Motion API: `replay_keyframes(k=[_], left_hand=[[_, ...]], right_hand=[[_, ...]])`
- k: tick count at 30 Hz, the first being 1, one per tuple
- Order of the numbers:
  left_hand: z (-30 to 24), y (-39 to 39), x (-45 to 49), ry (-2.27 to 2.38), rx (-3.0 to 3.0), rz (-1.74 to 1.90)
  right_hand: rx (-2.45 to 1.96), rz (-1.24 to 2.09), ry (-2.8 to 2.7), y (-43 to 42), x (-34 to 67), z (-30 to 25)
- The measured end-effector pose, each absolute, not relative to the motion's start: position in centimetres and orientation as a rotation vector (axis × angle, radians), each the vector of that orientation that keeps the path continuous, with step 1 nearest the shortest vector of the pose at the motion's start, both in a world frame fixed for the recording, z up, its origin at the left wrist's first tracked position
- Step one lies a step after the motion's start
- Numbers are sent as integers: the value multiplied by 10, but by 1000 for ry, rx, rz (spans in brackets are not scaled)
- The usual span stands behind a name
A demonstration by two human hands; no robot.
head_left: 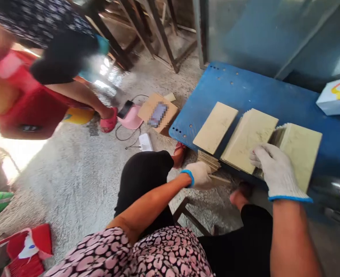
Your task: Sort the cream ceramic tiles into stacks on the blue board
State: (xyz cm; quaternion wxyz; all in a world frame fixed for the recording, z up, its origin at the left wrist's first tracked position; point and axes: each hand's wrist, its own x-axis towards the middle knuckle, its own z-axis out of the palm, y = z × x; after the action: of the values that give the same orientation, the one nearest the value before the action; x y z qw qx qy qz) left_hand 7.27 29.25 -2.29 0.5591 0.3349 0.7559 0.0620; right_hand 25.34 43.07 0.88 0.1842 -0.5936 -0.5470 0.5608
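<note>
Middle stack of thin tan boards (249,140) sits at the tabletop's (262,90) near edge, long axis running toward the far edge. Gloved right hand (275,169) is nearer, fingers curled at the stack's near right corner; from it, the stack lies ahead and leftward. Left hand (198,175), gloved, is outside the near edge, against a lower bundle of boards (209,159). From here I can't tell whether either grips. Blue, low surface; right stack (304,154) beside the right hand. Concrete floor (80,184); co-worker (64,55) sits beyond.
</note>
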Motion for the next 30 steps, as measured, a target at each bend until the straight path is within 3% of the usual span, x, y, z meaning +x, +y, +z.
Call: replay_keyframes(k=[2, 5, 15, 20, 27, 30], left_hand=[[-8, 295, 56, 1638, 835, 87], [13, 298, 24, 1511, 606, 313], [37, 336, -38, 1539, 248, 706], [27, 349, -36, 1569, 97, 787], [5, 367, -10, 1602, 317, 1029], [3, 368, 7, 1706, 484, 933]], right_hand=[[-1612, 1622, -1510, 432, 253, 9], [-1553, 1713, -1455, 433, 251, 10], [-1375, 2052, -1491, 404, 232, 5], [-1532, 1816, -1767, 388, 216, 3], [-1760, 1596, -1670, 391, 202, 6], [-1758, 1565, -1588, 399, 203, 2]])
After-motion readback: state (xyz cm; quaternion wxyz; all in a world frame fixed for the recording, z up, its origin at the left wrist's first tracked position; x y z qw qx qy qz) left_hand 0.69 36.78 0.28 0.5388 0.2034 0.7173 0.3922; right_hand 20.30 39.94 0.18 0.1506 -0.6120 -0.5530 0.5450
